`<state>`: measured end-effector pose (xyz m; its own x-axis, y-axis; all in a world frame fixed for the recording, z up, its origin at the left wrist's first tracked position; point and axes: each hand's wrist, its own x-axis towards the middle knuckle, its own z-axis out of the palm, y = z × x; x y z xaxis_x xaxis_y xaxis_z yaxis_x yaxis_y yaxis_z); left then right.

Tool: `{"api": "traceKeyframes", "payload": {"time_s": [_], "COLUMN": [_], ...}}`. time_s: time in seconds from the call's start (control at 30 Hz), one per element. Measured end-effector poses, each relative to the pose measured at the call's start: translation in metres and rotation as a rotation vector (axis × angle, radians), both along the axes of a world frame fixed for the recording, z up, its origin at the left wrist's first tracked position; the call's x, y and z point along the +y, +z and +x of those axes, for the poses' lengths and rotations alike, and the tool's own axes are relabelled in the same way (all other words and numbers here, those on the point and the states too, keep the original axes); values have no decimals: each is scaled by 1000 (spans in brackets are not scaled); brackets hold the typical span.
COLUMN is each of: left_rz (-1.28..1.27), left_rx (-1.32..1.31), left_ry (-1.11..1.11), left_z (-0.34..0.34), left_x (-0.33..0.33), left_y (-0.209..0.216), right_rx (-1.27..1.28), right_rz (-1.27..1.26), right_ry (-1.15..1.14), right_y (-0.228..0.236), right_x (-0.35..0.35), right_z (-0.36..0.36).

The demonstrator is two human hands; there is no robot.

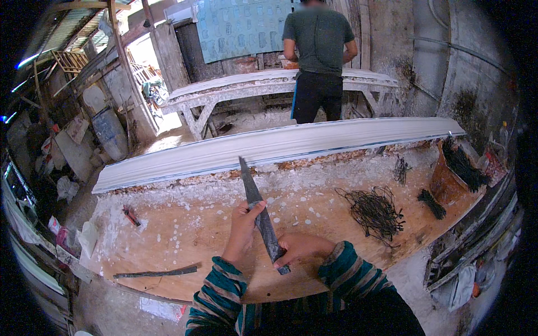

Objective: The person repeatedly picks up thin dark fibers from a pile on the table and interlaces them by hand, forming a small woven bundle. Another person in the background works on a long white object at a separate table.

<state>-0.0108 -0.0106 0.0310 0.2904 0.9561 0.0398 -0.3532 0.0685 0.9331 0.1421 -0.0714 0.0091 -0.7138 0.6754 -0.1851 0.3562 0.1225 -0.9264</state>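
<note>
Both my hands hold a long, dark grey tapered strip [255, 201], its narrow tip pointing away from me toward the white moulding. My left hand [242, 227] closes on it near the middle, thumb laid across its face. Around the wide near end, my right hand [305, 248] grips with the thumb on top. What the strip is made of I cannot make out. A second thin dark strip [162, 273] lies on the wooden table [207, 224] to the left. The long white moulding [207, 155], with a blue line along it, runs across the table's far side.
A tangle of black wire loops [376, 215] lies on the right. Beside it, a brown bucket [446, 180] holds black wires, near a small wire bundle [430, 204]. Red-handled pliers [130, 215] rest left. A person [318, 50] stands at another bench [235, 92] beyond.
</note>
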Motion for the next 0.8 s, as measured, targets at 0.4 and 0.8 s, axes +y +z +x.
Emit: {"api": "traceKeyframes", "payload": {"time_s": [0.4,0.8], "left_rz": [145,167], "left_rx": [153,171], "left_ry": [-263,-240], "left_z": [10,12], "left_x": [-7,-3], "left_y": [-4,-17], "right_rx": [486,571], "right_rz": [12,76], "right_ry": [-744,-754], "right_y": [11,-10], "right_x": [19,24], "right_z": [28,23]}}
